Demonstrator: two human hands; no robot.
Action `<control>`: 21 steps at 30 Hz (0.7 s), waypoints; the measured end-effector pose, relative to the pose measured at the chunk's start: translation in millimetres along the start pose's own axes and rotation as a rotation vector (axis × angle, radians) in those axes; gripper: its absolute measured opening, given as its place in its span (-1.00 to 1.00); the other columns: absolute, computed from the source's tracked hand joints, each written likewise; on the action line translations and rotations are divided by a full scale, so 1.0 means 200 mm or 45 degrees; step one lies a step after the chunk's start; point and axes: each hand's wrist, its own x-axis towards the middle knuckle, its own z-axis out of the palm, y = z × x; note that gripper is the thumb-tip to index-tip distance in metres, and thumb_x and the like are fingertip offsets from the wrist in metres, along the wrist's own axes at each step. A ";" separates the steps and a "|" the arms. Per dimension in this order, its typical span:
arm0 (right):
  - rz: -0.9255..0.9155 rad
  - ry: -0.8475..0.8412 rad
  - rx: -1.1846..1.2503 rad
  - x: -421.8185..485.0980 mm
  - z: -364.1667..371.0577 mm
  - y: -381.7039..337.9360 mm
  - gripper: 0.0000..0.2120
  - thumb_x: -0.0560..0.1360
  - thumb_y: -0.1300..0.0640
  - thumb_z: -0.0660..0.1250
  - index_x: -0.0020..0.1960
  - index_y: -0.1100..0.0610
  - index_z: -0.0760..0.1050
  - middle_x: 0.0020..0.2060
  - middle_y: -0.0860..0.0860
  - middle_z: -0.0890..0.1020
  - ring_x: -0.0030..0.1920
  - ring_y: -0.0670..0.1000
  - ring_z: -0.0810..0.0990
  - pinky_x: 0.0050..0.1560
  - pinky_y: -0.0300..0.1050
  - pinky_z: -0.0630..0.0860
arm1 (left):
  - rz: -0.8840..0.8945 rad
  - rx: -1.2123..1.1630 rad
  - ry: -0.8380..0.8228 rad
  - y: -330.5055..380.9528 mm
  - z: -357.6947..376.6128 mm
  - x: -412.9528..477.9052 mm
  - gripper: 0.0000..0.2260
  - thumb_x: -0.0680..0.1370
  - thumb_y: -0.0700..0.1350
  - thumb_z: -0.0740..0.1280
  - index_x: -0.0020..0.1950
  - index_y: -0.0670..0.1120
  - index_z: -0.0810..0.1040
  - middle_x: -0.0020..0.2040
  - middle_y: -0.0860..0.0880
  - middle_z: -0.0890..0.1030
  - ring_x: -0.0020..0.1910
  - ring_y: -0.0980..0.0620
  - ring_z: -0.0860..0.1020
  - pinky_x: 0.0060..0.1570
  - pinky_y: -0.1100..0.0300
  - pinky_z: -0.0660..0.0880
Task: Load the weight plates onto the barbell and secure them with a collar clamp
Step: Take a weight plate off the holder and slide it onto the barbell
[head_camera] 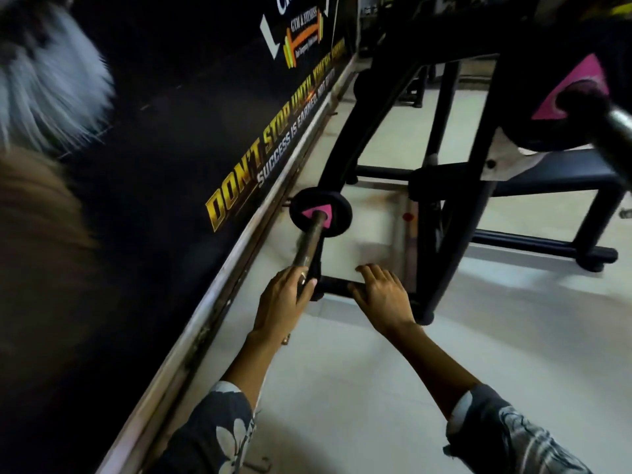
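A short metal bar [309, 242] runs away from me low over the floor, with a small black weight plate [338, 208] with a pink centre on its far part. My left hand [282, 297] is closed round the near end of this bar. My right hand [384, 295] rests flat, fingers spread, on a low black frame rail [337, 285] beside it. At the upper right a larger black plate with a pink mark [554, 107] sits on a barbell sleeve [619, 126] near the camera. I see no collar clamp.
A black wall banner [212, 138] with gold lettering runs along the left, above a metal skirting strip [219, 302]. A black bench frame [441, 234] and padded bench [564, 172] stand ahead and to the right. Pale tiled floor [478, 336] lies below my arms.
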 end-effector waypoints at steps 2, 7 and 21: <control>0.064 -0.055 0.018 0.17 0.11 -0.02 -0.64 0.56 -0.02 0.18 0.27 0.16 0.39 0.21 0.10 0.52 0.21 0.14 0.46 0.26 -0.05 0.33 | -0.016 0.015 -0.030 -0.16 0.02 0.15 -0.79 0.56 -0.04 0.28 0.11 -0.13 0.54 0.02 -0.09 0.63 0.01 -0.06 0.58 -0.05 0.13 0.49; 0.237 -0.105 0.101 0.56 0.36 0.05 -0.72 0.54 0.00 0.22 0.17 0.14 0.45 0.08 0.11 0.58 0.09 0.16 0.53 0.06 -0.04 0.42 | -0.172 -0.032 -0.139 -0.54 0.22 0.57 -0.81 0.56 -0.04 0.28 0.08 -0.12 0.54 0.04 -0.09 0.63 0.02 -0.08 0.58 -0.06 0.15 0.47; 0.467 0.291 1.047 1.83 1.20 0.73 -0.45 0.34 -0.05 0.48 0.23 0.10 0.39 0.15 0.05 0.55 0.15 -0.04 0.53 0.19 -0.12 0.50 | -0.285 -0.674 -0.019 -1.44 1.10 1.64 -0.40 0.26 0.28 0.48 0.23 0.12 0.43 0.17 0.19 0.55 0.18 0.18 0.50 0.14 0.40 0.42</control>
